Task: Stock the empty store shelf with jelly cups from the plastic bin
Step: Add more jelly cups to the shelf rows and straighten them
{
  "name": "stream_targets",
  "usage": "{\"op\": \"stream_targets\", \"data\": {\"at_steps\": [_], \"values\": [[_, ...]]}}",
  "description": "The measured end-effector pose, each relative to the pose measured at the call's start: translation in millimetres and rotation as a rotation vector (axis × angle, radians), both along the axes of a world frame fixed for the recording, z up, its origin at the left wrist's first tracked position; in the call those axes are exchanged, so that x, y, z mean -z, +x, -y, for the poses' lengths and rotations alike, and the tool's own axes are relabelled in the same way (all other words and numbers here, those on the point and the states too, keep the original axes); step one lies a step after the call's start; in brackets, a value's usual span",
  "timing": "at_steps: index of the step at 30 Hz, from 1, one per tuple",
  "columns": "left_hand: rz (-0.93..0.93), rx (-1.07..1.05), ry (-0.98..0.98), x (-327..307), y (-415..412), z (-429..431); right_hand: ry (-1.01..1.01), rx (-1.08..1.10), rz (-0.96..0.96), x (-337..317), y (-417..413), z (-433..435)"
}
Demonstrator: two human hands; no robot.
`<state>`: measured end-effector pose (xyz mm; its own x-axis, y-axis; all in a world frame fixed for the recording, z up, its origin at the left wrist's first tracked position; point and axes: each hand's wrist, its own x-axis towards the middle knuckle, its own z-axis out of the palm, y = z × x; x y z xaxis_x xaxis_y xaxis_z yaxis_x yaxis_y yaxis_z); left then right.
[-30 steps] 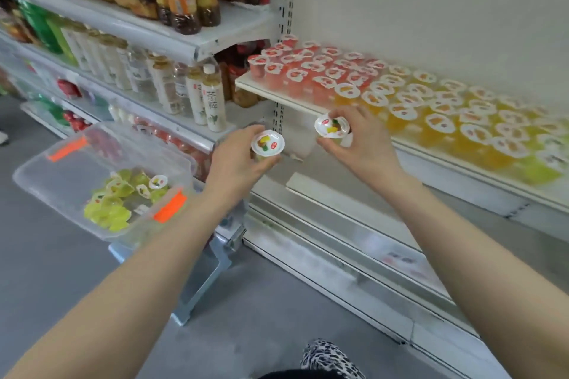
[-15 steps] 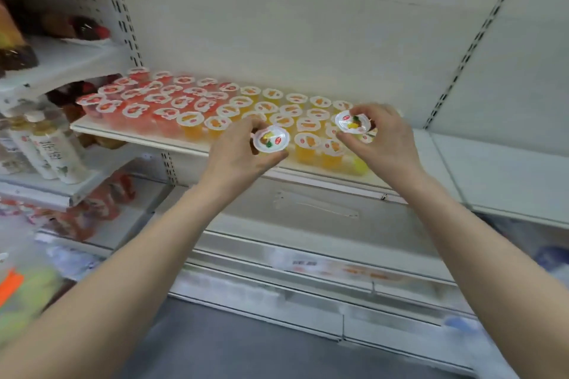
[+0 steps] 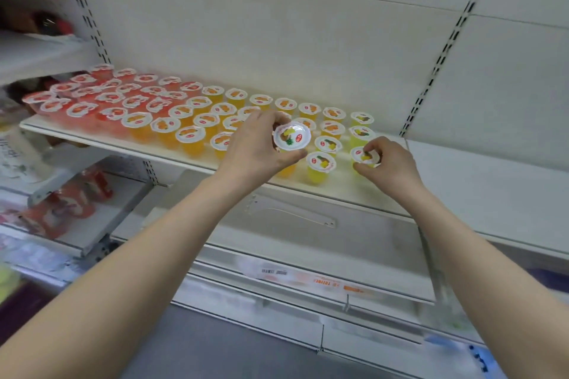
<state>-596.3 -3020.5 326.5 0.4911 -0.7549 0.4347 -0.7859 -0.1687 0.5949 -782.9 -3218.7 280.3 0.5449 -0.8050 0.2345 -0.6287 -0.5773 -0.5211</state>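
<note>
1. White shelf (image 3: pixel 354 194) across the middle, packed in rows: red jelly cups (image 3: pixel 80 109) at the left end, orange jelly cups (image 3: pixel 191 134) in the middle, yellow jelly cups (image 3: pixel 321 163) toward the right.
2. In the left hand (image 3: pixel 255 144), a pineapple-lidded cup (image 3: pixel 292 136), gripped by curled fingers and thumb round its side. Lid tilted toward the camera, raised above the orange and yellow rows, hiding several cups behind hand and lid.
3. In the right hand (image 3: pixel 391 163), a second yellow cup (image 3: pixel 365 156), pinched near the rim by bent fingertips. Low at the front of the rightmost column, just beside the standing yellow ones; resting on the shelf or not, impossible to tell.
4. Behind and to the right, a slotted upright (image 3: pixel 443 52) on the pale back panel.
5. Below, a lower shelf (image 3: pixel 369 243) with a clear plastic strip (image 3: pixel 292 215) lying on it, and a price rail (image 3: pixel 308 280) along the front.
6. At far left, blurred: a pale bottle (image 3: pixel 18 157) and red packets (image 3: pixel 70 206).
</note>
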Motion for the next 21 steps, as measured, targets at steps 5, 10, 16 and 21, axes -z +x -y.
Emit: {"op": "stream_targets", "data": {"at_steps": [5,10,16,21], "values": [[0.060,0.014,0.000,-1,-12,11,0.003,-0.039,0.036,5,5,10],[0.086,0.033,0.010,-3,-25,22,-0.028,-0.068,0.024,5,5,17],[0.265,0.069,0.085,1,-51,45,-0.092,-0.223,-0.121,-7,-14,27],[0.407,0.098,0.155,15,-72,70,-0.222,-0.221,-0.139,-18,-33,36]]}}
